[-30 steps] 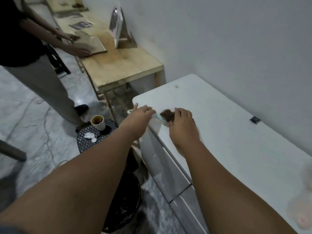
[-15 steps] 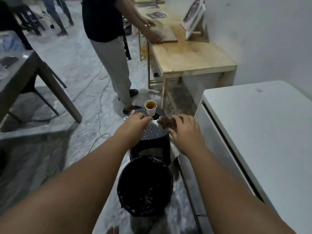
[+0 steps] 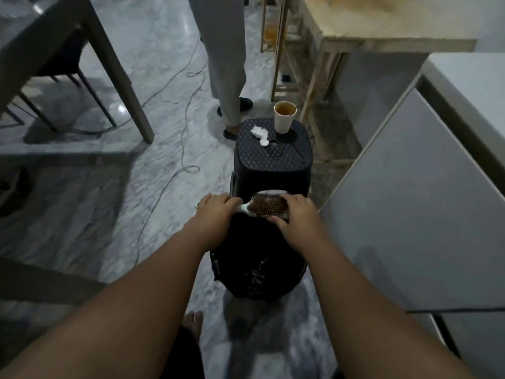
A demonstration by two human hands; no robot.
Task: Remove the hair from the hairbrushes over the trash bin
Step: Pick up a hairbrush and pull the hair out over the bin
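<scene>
A white hairbrush with brown hair matted in its bristles is held level above the black trash bin on the floor. My left hand grips the brush's handle at the left. My right hand lies over the right end of the brush head, fingers curled onto the bristles and hair. The bin is lined with a dark bag and sits directly under both hands.
A black perforated stool stands just beyond the bin, carrying a paper cup and white tissue. A white cabinet is on the right, a person's legs and wooden table behind, cables across the floor.
The view swung from the white counter down to the floor. Both hands carried the brush off the counter, past the stool, to a spot above the trash bin.
</scene>
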